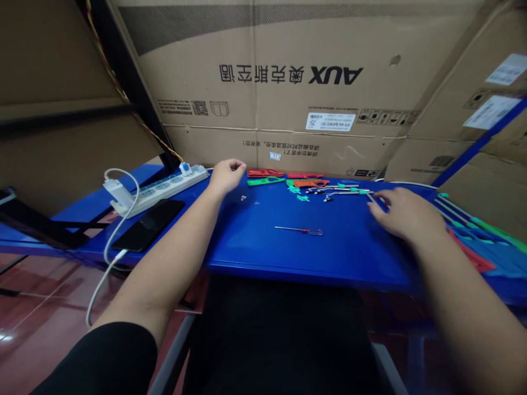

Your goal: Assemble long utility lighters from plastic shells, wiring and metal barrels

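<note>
L hand (225, 176) sits near the far edge of the blue table (313, 267), fingers curled in a loose fist, nothing visible in it. Nearest to it are a red plastic piece (265, 173) and a green plastic piece (265, 181), just ahead and to the right, plus tiny screws (243, 197) just right of the wrist. R hand (405, 215) is over the table's right side, fingers open and spread, tips right by a metal rod w/ green tip (362, 192); can't tell if they touch. More plastic bits (310, 183) and metal rods (337, 190) lie clustered btw the hands, far side. A screwdriver (298, 231) lies alone mid-table. Power strip (160, 189), phone (148, 226) and white cable (119, 219) are on the left. Risks: a wrist or sleeve sweeping the tiny screws out of place; R fingers nudging the rod and scattering the cluster; L arm snagging the cable, dragging the phone.
</note>
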Demonstrator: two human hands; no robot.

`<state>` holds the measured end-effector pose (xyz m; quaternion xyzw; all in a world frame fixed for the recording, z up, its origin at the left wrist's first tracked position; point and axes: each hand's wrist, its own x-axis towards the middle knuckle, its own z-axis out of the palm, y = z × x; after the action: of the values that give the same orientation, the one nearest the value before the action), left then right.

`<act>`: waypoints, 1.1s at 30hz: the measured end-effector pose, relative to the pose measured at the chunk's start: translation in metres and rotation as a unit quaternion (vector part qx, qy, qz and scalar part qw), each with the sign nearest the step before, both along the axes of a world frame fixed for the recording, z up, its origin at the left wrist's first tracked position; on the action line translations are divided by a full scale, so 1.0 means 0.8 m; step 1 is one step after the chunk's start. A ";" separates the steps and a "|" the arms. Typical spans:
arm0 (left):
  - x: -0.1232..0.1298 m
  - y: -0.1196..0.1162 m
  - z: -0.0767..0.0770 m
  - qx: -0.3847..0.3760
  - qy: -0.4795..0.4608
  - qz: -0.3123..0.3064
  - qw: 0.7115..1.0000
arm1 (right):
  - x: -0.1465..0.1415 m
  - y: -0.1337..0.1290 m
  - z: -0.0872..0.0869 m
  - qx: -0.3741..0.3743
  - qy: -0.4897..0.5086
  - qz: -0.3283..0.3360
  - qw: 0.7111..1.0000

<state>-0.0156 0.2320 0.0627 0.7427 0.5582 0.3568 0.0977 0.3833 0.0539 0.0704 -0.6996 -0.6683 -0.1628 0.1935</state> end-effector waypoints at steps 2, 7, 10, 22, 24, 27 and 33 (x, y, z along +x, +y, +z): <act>-0.003 0.004 -0.005 -0.028 0.031 -0.001 0.999 | -0.023 0.046 0.009 -0.048 -0.033 0.004 0.998; -0.004 0.009 -0.018 -0.084 0.110 -0.017 0.990 | -0.067 0.141 0.001 -0.150 -0.070 0.039 0.985; -0.003 0.013 -0.024 -0.093 0.143 -0.023 0.985 | -0.076 0.168 -0.013 -0.191 -0.081 0.042 0.977; 0.022 0.108 -0.012 -0.155 0.195 -0.037 0.968 | -0.082 0.218 -0.009 -0.188 -0.115 0.069 0.973; 0.018 0.119 -0.013 -0.167 0.188 -0.058 0.966 | -0.079 0.222 -0.006 -0.165 -0.114 0.079 0.976; 0.016 0.125 -0.017 -0.179 0.164 -0.081 0.967 | -0.074 0.222 -0.001 -0.132 -0.102 0.095 0.981; 0.022 0.122 -0.017 -0.203 0.120 -0.092 0.967 | -0.051 0.188 0.016 -0.070 -0.067 0.139 0.985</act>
<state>0.0017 0.3299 0.0492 0.7931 0.5556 0.1334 0.2111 0.3429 0.2044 0.0830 -0.5989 -0.7805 -0.1338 0.1192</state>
